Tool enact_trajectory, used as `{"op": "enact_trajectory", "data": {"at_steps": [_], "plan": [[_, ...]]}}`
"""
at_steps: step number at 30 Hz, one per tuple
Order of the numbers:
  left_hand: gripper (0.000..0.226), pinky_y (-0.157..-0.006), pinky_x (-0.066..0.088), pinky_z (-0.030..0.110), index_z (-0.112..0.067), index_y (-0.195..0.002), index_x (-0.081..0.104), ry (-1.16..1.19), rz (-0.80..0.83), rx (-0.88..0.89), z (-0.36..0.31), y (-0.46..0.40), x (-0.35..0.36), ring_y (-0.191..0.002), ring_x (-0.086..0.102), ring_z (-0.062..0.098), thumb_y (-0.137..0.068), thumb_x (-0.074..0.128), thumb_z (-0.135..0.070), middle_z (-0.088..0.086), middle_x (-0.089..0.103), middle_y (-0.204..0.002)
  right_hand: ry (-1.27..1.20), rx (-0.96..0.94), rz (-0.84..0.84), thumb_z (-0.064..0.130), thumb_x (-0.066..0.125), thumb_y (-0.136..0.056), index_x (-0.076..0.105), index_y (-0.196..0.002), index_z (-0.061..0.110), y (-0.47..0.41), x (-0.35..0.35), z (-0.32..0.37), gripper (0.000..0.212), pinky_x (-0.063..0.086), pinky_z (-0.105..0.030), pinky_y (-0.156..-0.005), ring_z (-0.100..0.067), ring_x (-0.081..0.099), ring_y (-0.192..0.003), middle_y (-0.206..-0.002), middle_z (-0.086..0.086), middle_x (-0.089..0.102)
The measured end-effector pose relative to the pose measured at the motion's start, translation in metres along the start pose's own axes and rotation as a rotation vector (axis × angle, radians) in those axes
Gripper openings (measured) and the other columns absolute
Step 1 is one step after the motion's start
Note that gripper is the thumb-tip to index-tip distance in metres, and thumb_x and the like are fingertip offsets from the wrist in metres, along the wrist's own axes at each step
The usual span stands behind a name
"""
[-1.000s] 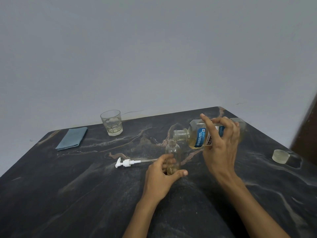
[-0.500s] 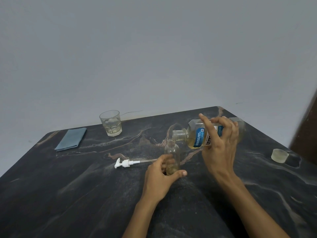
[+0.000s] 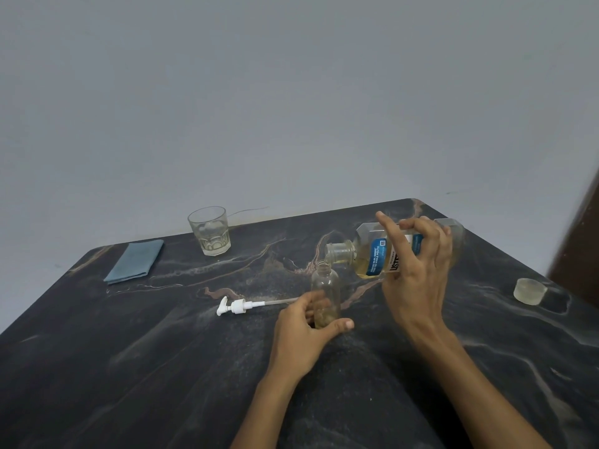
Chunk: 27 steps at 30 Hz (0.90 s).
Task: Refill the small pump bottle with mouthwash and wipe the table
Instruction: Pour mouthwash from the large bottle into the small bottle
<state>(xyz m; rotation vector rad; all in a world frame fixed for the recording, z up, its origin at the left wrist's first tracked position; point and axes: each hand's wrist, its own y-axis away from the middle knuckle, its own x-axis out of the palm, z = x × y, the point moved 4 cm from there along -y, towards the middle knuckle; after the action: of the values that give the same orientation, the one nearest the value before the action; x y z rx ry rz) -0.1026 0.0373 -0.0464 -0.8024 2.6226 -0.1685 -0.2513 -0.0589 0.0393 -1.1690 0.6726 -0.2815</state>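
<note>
the small pump bottle [image 3: 326, 296] is stood upright near the middle of the dark marbled table [image 3: 129, 367], uncapped, with a little yellowish liquid seen at its bottom. its lower part is gripped by the left hand [image 3: 303, 332], fingers curled behind it and the thumb laid across the front. at about 1 o'clock from it, the mouthwash bottle [image 3: 372, 257] is held tipped almost flat by the right hand [image 3: 413, 273], whose fingers are wrapped over the label while the index finger is stuck out straight; the open neck is placed just above the small bottle's mouth, and whether liquid is running cannot be told. at 9 o'clock from the small bottle, the white pump head [image 3: 235, 306] is laid on its side, its thin tube pointed toward the left hand. at 10 o'clock, a clear glass [image 3: 210, 231] is stood near the far edge, and a folded blue cloth [image 3: 134, 261] is laid further out. at 3 o'clock, well apart, a translucent cap [image 3: 530, 290] is rested on the table.
</note>
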Motion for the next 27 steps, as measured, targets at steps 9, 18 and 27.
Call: {"op": "enact_trajectory", "data": {"at_steps": [9, 18, 27], "plan": [[0.091, -0.075, 0.046, 0.003, -0.022, -0.125, 0.057, -0.004, -0.006, -0.006, -0.0003, 0.0001, -0.0001, -0.093, 0.06, -0.013, -0.046, 0.078, -0.061, -0.022, 0.064, -0.101, 0.005, -0.002, -0.014, -0.016, 0.079, -0.055, 0.04, -0.133, 0.028, -0.0002, -0.0011, 0.0004, 0.098, 0.024, -0.05, -0.11, -0.026, 0.034, -0.121, -0.12, -0.004, 0.034], [0.079, -0.07, 0.044, 0.001, -0.026, -0.12, 0.058, 0.019, -0.008, -0.002, 0.0002, -0.0003, -0.0002, -0.089, 0.058, -0.02, -0.05, 0.082, -0.054, -0.026, 0.063, -0.093, 0.008, 0.009, 0.01, -0.015, 0.081, -0.052, 0.036, -0.133, 0.03, -0.0014, 0.0006, -0.0005, 0.103, 0.014, -0.044, -0.113, -0.025, 0.03, -0.123, -0.121, -0.004, 0.031], [0.071, -0.069, 0.044, 0.001, -0.033, -0.113, 0.058, 0.001, -0.014, -0.007, 0.002, -0.0002, -0.0003, -0.088, 0.06, -0.019, -0.05, 0.084, -0.052, -0.028, 0.064, -0.09, 0.001, 0.006, -0.013, -0.015, 0.081, -0.054, 0.039, -0.132, 0.028, -0.0012, -0.0009, -0.0002, 0.099, 0.017, -0.044, -0.112, -0.026, 0.034, -0.121, -0.12, -0.005, 0.033]]}}
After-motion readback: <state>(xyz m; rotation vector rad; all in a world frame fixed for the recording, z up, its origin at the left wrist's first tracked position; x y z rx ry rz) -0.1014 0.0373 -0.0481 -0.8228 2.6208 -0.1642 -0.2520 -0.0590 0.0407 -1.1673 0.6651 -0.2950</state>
